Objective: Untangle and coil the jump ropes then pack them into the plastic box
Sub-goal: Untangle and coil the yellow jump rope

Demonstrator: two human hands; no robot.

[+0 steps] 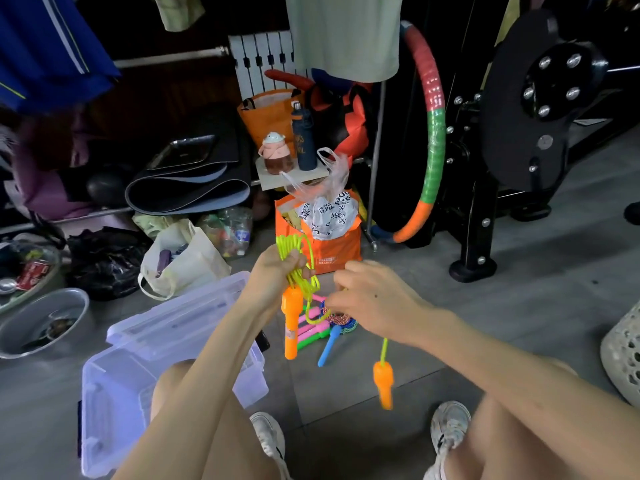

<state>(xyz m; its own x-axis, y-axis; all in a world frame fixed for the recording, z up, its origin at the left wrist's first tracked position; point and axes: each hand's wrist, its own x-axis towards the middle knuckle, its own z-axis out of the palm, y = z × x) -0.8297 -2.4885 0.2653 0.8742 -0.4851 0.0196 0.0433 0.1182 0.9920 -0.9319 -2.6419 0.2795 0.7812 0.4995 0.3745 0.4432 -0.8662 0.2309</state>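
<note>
Item 1, yellow-green jump rope point(293, 247): I see it coiled in several loops and raised above the floor point(526, 306), in front of my knees.
- Left hand point(273, 275): fingers curled round the bundled loops. The loops stick out above the fist and hang below it.
- First orange handle point(291, 323): hangs straight down just beneath the left hand.
- Right hand point(377, 299): just beside the left, fingers curled on the free strand. The fingertips are blurred, so I cannot make out the exact grip.
- Second orange handle point(383, 382): dangles on the strand below the right hand, blurred.

Item 2, pile of other jump ropes point(313, 329): pink, green and blue handles with a braided cord, lying on the floor under both hands.

Item 3, plastic box point(104, 393): clear and open, on the floor to the left of the left forearm. Its lid point(173, 317) rests against the far edge.
</note>
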